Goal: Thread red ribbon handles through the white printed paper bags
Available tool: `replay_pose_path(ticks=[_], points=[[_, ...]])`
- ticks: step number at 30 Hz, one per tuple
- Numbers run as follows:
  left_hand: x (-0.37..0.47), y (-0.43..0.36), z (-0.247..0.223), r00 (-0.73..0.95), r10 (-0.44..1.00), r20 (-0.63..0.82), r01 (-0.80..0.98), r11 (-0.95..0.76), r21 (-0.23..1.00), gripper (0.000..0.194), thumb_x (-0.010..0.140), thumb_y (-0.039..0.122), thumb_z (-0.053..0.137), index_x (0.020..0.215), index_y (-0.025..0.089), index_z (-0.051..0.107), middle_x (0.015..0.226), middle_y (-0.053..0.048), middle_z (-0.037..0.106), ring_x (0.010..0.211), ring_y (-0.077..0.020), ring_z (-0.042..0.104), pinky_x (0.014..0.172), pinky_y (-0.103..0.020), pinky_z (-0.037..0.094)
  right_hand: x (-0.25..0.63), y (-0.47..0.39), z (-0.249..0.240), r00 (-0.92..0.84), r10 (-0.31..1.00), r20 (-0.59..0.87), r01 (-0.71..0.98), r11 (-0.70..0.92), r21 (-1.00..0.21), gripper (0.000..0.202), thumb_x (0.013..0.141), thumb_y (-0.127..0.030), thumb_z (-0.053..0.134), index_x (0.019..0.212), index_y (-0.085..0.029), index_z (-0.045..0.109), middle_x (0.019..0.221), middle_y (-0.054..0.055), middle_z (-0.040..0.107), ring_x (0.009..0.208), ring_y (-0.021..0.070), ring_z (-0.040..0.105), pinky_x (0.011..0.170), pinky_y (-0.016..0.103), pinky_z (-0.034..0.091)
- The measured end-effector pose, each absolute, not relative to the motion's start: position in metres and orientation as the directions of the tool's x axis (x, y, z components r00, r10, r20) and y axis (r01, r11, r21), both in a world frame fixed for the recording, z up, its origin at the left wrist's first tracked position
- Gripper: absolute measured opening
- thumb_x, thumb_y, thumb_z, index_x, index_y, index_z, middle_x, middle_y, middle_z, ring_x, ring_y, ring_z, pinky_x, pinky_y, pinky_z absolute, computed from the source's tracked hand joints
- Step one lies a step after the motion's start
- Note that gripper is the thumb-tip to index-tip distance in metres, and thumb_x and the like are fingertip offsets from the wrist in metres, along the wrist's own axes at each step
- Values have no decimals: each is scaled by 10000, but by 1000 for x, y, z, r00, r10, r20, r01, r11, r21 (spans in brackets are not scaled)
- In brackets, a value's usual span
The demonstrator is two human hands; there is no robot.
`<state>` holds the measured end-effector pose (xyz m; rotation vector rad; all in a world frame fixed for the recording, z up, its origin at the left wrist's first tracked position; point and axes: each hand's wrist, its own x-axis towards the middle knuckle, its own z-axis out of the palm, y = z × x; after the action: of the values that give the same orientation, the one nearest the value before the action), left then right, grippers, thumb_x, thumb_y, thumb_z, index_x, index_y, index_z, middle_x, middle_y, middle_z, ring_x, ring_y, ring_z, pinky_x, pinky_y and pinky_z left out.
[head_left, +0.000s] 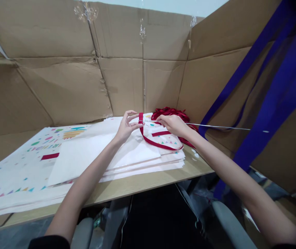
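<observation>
My left hand [126,127] pinches the upper end of a dark red ribbon [141,118], thumb below and fingers above. From there the ribbon curves down and right in a loop over white sheets [127,152]. Closed around a long thin metal rod [222,127], my right hand [173,124] is just right of the left one. The rod's tip end reaches the ribbon at my left fingers; whether it passes through or behind the ribbon I cannot tell. Its other end sticks out far to the right. A tangled heap of red ribbon [172,112] lies behind my right hand.
White sheets printed with coloured shapes [10,176] cover the left of the wooden table [127,188], a red strip [50,156] on them. Cardboard walls [122,79] enclose the back and sides. Wide blue straps [269,110] hang at right. Chair armrests [232,224] stand below.
</observation>
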<state>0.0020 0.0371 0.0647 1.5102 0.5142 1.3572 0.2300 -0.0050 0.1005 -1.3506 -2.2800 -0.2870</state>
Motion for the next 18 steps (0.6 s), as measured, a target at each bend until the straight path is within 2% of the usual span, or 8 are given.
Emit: replay_pose_path(ticks=[4, 9, 14, 16, 18], points=[[7, 33, 64, 263, 837, 480, -208, -437, 875, 308, 596, 237, 821, 835, 160, 642, 977, -53, 667, 833, -176, 658, 846, -328, 499, 233, -3, 98, -408, 773, 486, 866, 496, -61, 280, 933, -201, 413, 1063, -195, 661, 990, 71, 722, 807, 181, 645, 652, 261, 396], [10, 35, 60, 276, 853, 443, -156, -415, 896, 296, 606, 271, 816, 862, 155, 724, 882, -68, 705, 854, -208, 644, 880, -350, 481, 234, -6, 97, -424, 776, 467, 854, 515, -80, 288, 912, -160, 414, 1054, -184, 663, 985, 70, 718, 832, 186, 637, 673, 261, 397], [7, 38, 59, 262, 845, 465, -30, -475, 880, 202, 639, 352, 798, 679, 165, 734, 959, -92, 697, 996, -243, 609, 939, -346, 442, 235, -9, 95, -451, 747, 488, 837, 544, -58, 286, 900, -129, 399, 1013, -161, 661, 1021, 87, 684, 843, 182, 611, 681, 259, 390], [6, 38, 59, 301, 863, 405, -57, -408, 911, 230, 631, 370, 806, 650, 157, 723, 950, -96, 697, 979, -236, 612, 935, -352, 441, 235, -10, 94, -449, 756, 476, 842, 537, -60, 278, 887, -111, 410, 1006, -163, 656, 1017, 85, 681, 849, 183, 610, 673, 257, 389], [5, 39, 58, 378, 883, 278, -123, -250, 960, 269, 612, 389, 818, 673, 145, 720, 849, -92, 703, 863, -214, 634, 883, -369, 470, 233, -9, 92, -434, 772, 464, 853, 518, -63, 277, 874, -91, 417, 998, -167, 653, 1008, 79, 685, 856, 186, 615, 672, 258, 393]])
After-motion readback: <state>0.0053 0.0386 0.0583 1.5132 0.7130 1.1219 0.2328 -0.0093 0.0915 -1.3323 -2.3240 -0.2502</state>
